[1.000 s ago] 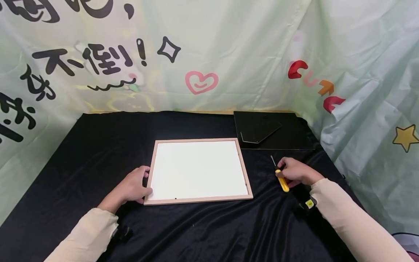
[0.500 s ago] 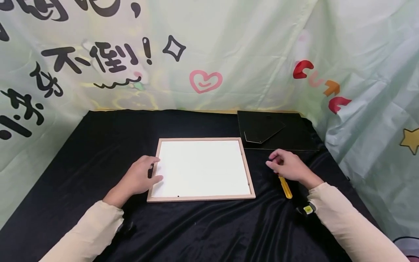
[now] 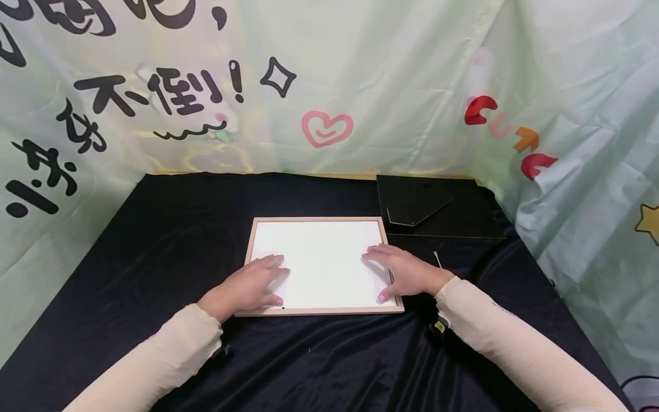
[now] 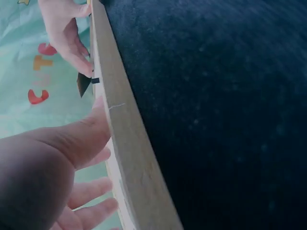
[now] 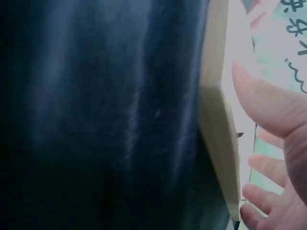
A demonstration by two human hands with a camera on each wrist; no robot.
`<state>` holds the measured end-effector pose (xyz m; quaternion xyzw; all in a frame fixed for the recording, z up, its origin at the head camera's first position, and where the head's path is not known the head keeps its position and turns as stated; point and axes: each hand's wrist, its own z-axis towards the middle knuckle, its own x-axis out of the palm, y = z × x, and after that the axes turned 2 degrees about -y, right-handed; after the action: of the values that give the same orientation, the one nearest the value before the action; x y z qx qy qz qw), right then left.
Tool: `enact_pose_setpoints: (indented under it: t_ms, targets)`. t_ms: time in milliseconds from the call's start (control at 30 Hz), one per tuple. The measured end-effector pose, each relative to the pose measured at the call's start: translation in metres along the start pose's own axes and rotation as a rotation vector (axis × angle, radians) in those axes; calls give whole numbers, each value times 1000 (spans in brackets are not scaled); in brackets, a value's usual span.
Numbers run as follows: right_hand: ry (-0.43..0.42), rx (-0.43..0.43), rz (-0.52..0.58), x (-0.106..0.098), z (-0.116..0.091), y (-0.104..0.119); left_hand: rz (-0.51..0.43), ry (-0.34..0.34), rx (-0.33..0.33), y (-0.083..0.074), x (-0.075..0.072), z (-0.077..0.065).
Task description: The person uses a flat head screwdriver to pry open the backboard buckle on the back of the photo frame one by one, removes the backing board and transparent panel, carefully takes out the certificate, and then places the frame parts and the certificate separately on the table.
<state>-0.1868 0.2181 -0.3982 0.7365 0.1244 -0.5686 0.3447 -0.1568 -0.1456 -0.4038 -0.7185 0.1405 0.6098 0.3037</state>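
Observation:
A light wooden picture frame [image 3: 319, 312] lies flat on the black cloth with a white sheet [image 3: 324, 257] filling its inside. Over the left part of the sheet is my left hand [image 3: 252, 286], fingers spread and thumb near the front rim. My right hand [image 3: 404, 272] reaches over the frame's right rim, fingers spread, fingertips at the sheet. Both wrist views show straight, relaxed fingers along the wooden edge, gripping nothing. Small dark metal tabs [image 4: 95, 80] sit on the inner edge. Behind my right forearm the shaft of a screwdriver [image 3: 437, 259] shows; its yellow handle is hidden.
A black frame backing board [image 3: 468, 212] with a fold-out stand [image 3: 417, 209] lies at the back right, close to the frame's far right corner. Black cloth [image 3: 170, 229] covers the table. A printed pale green curtain [image 3: 401, 86] hangs behind and at the sides.
My right hand has put the screwdriver down on the cloth and moved left over the frame. My left hand has left the frame's left edge and moved inward over the white sheet.

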Motion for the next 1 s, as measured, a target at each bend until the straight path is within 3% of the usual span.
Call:
enact_pose_setpoints:
  t_ms: [200,400,533,633,733,800,900,1000]
  targets:
    - [50,24,-7,3,1,-3,-79,83,-27,0,0,0]
    - [-74,-40,-64,5,4,-4,-125,98,-25,1,-1,1]
    - [-144,-77,-56,-1,6,-3,-199,65,-14,-4,-3,2]
    - [-183,-102,-27,-10,7,-1,-196,-41,70,-12,-5,3]
    - [-227,-114,10,-21,8,1,-150,-214,135,-17,-7,5]
    - [-292,-108,56,-27,8,2,-131,-337,146,-18,-10,6]
    - [-482,-80,223,-33,8,3,-142,-476,102,-18,-17,4]
    - [-739,22,537,-33,10,8,-221,-610,29,-18,-25,0]
